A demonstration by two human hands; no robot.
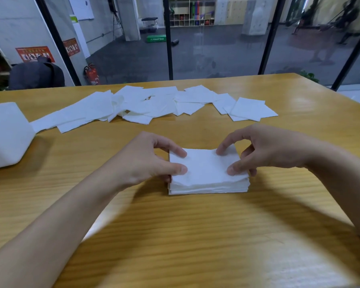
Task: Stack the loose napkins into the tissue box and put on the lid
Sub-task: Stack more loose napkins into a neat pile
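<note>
At far left, resting on the bench [195,235]: white box [6,134], smooth-sided, round-cornered, partly cut off by the frame edge; cannot tell whether box body or lid.

Across the far side of the bench, from just beside the box rightward: loose napkins [154,104], flat, overlapping, untidy; well apart from both hands.

Near centre: left hand [146,161], gripping the left edge of the stack of napkins [208,173]; thumb and forefinger laid on the top sheet, other fingers curled down the side. Stack flat on the bench, roughly squared, many sheets deep; top sheet slightly bowed at the near edge.

Right of the stack: right hand [264,148], gripping the right edge likewise; forefinger and thumb on top, other fingers tucked against the side.

Judged step: squaring the stack between both hands; loading of the box and fitting of the lid not yet done; much paper yet to gather.

Handling, judged: very light, soft, limp; no stiffness in a single sheet; prone to sliding sheet on sheet and to creasing; easily torn if pinched hard. Best held at two opposite sides with light pressure on top, lifted as one block and kept level; single sheets best picked up by a corner or edge.
</note>
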